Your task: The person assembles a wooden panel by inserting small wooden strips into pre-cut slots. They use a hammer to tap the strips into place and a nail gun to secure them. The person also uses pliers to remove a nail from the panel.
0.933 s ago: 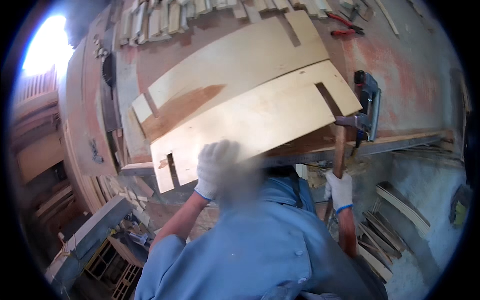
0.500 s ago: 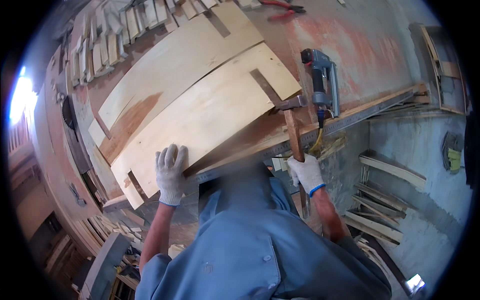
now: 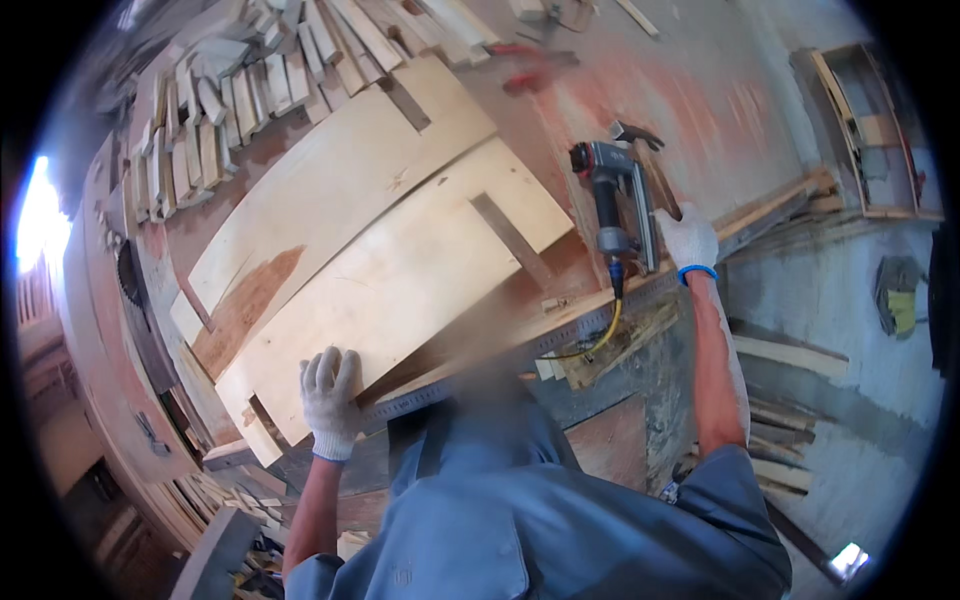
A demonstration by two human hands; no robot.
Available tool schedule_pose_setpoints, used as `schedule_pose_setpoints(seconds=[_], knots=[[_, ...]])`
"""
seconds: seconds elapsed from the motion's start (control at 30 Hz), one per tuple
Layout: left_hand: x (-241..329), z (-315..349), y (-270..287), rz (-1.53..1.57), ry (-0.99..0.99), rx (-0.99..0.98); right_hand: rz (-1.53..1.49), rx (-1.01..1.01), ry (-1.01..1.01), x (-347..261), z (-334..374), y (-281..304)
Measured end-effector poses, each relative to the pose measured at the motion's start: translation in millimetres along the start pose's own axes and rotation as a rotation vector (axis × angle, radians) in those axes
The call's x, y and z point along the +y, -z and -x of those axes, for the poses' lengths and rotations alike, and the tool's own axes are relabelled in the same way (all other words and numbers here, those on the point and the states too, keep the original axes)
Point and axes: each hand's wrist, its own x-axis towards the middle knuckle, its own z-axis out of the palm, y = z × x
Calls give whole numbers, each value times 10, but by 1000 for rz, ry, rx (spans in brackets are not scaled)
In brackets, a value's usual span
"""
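My left hand (image 3: 330, 398), in a white knit glove, lies with its fingers stretched out on the near left part of a pale plywood board (image 3: 400, 275). Slots are cut into both ends of this board. Beyond it lies a similar slotted plywood board (image 3: 340, 185) with a brown patch. On the right, my gloved right hand (image 3: 692, 242) is closed at the lower end of a hammer's wooden handle (image 3: 660, 188). The hammer head (image 3: 637, 134) points away from me, past the nail gun (image 3: 608, 200), which lies just left of the handle.
Many wood strips (image 3: 240, 105) are piled at the far left. Red-handled pliers (image 3: 535, 72) lie at the back. A metal ruler edge (image 3: 600, 315) runs along the bench front, crossed by a yellow hose (image 3: 605, 335). A round saw blade (image 3: 128, 275) stands at left.
My right hand has carried the hammer away from the near board's right end, over to the right side of the nail gun. My left hand stays on the board. The view has shifted slightly.
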Motion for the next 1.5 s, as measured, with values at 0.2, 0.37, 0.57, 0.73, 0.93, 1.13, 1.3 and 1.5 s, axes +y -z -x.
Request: schedule_pose_setpoints(seconds=[0.2, 0.37, 0.57, 0.73, 0.93, 1.13, 1.3, 1.5], knots=[[-35, 26, 21, -16, 35, -7, -203, 116, 445, -1297, -681, -398], [-80, 55, 196, -36, 109, -66, -141, -103, 448, -2235, -1479, -1002], [-478, 501, 381, -116, 181, -55, 11, -69, 475, -2595, -1548, -1046], [-739, 877, 586, -98, 243, -74, 229, -97, 611, -2217, -1590, -791], [-920, 1094, 594, -119, 285, -183, 295, -6, 507, -1572, -1333, -192], [-847, 969, 651, -103, 313, -138, -39, -226, 353, -1120, -1923, -622], [-800, 904, 745, -67, 347, -103, -1078, -648, -129, -1202, -1156, -202], [-784, 825, 874, -52, 379, -123, -1584, -721, 35, -759, 690, 216]])
